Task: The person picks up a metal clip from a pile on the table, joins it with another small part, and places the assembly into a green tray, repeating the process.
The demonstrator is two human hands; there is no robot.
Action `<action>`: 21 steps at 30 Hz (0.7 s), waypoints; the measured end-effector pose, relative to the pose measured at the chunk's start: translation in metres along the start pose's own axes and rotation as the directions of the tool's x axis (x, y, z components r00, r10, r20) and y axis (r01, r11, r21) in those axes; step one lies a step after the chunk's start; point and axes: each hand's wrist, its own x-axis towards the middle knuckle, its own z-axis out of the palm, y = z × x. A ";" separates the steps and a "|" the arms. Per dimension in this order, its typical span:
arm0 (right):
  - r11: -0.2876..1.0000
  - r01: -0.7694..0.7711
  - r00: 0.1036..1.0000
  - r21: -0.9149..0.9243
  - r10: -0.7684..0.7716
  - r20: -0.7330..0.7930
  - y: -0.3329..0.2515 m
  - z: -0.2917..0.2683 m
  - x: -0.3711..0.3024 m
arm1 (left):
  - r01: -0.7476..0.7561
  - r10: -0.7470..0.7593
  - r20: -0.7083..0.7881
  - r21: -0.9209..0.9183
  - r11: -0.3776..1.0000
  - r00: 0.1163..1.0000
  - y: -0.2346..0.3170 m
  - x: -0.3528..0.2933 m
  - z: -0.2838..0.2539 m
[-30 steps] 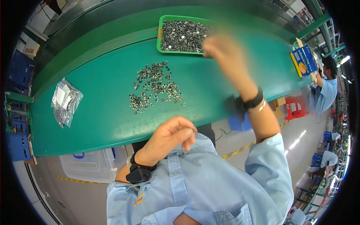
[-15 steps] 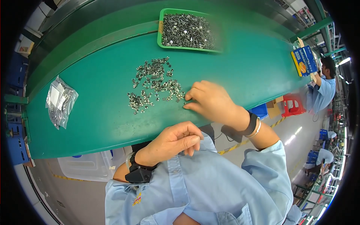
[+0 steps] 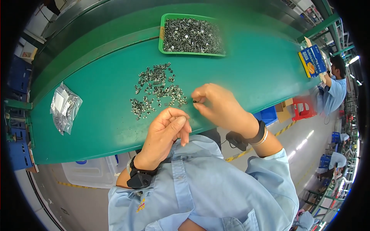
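Observation:
Small shiny square metal parts (image 3: 155,77) lie in loose clusters on the green tabletop (image 3: 104,88). Just right of these clusters, my right hand (image 3: 221,106) pinches one small dark metal part (image 3: 195,101) between thumb and fingertips, a little above the table. My left hand (image 3: 163,133) is closed at the table's near edge, thumb pressed against the curled fingers. Whatever it may hold is hidden. Beyond the clusters stands a green tray (image 3: 185,53) filled with the same kind of parts.
At the left lies a clear plastic bag (image 3: 65,109) of parts with a white label. A blue and yellow box (image 3: 313,61) stands at the table's right end, near a co-worker (image 3: 334,90). Below are a red stool (image 3: 303,109) and a clear plastic bin (image 3: 90,173).
My right hand has drawn slightly away from the clusters, with a small metal part now visible in its pinch. My left hand has moved up and left, its fingers curled.

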 end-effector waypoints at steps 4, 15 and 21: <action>0.992 0.052 0.999 -0.114 -0.051 0.013 -0.018 -0.013 0.004 | -0.015 0.017 -0.023 0.076 0.997 1.000 0.000 0.005 0.007; 0.844 0.370 0.926 -0.388 -0.301 0.227 -0.035 -0.024 0.005 | -0.038 0.038 0.003 0.143 0.989 0.999 -0.005 0.012 0.007; 0.952 0.254 0.966 -0.169 -0.260 -0.014 -0.026 -0.013 -0.002 | -0.020 0.024 0.060 -0.064 0.998 0.998 -0.006 0.010 0.005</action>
